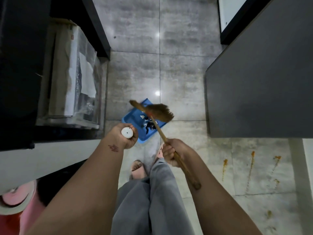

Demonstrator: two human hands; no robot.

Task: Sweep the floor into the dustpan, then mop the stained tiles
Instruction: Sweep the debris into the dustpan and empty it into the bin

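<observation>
Broom [158,111] in right hand [170,154] over dustpan [131,118] (left hand [124,140] grips white handle [127,132]).

From the feet [138,168], the dustpan [133,118] lies on the floor [183,73] at twelve o'clock with scraps [149,126] in it, the broom [158,128] over it, stains [250,164] at three, and a table [262,82] at two.

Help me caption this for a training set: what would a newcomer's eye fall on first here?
The blue dustpan at floor centre, holding dark and white scraps, with the broom at its far rim, gripped by the right hand. The left hand grips a white handle beside the pan. Orange stains streak the tiles at lower right.
</observation>
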